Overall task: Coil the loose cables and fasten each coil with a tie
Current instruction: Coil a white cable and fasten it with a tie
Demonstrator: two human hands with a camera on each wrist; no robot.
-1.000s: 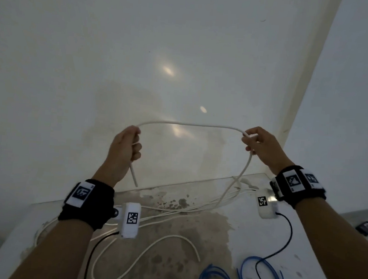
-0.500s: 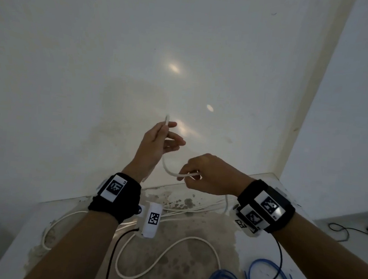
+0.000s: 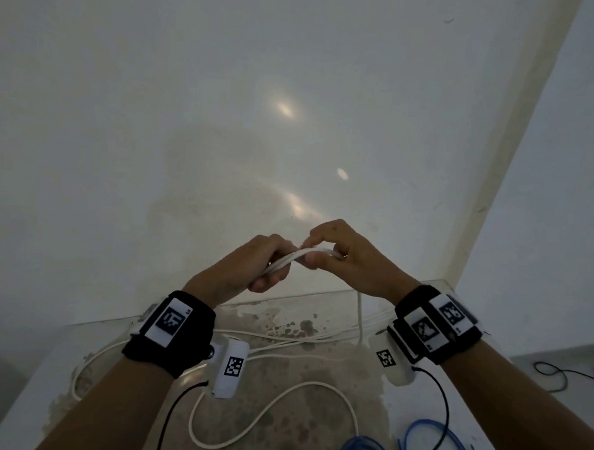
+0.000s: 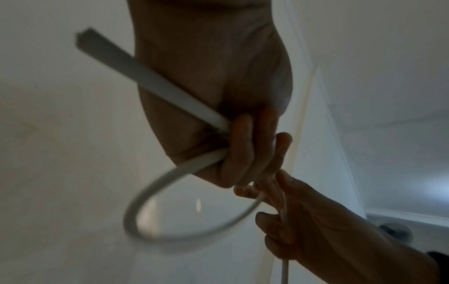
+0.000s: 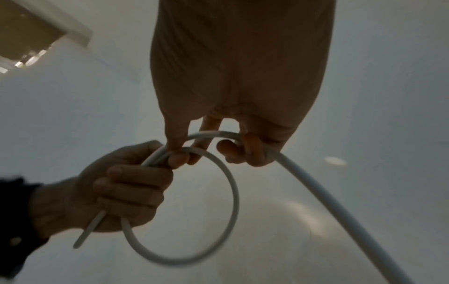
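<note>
A white cable [image 3: 316, 251] is held up above the desk [image 3: 451, 408] by two bare hands brought together in front of a pale wall [image 3: 226, 114]. The left hand [image 3: 250, 267] is wrapped around two strands of the cable, its fingers [image 5: 131, 184] curled fully about them, so that a cut end [image 5: 76, 246] is left sticking out behind the grip. A single round loop [image 5: 233, 201] is seen hanging below that grip in the right wrist view. The right hand [image 3: 349, 263] is set just beside the left, touching it, with the same cable pinched between thumb and fingertips and its remaining fingers [image 5: 252, 151] hooked around the strand. From the right grip the cable is led downward to the desk, where its loose length [image 3: 275, 409] is spread in wide curves below both wrists across a stained patch [image 3: 313, 377]. A blue cable [image 3: 431, 441] is seen lying in loops on the desk, below and near the right forearm, with a thin black cord [image 3: 444, 411] crossing it. Black bands carrying printed square markers [image 3: 173, 321] are worn on both wrists.
</note>
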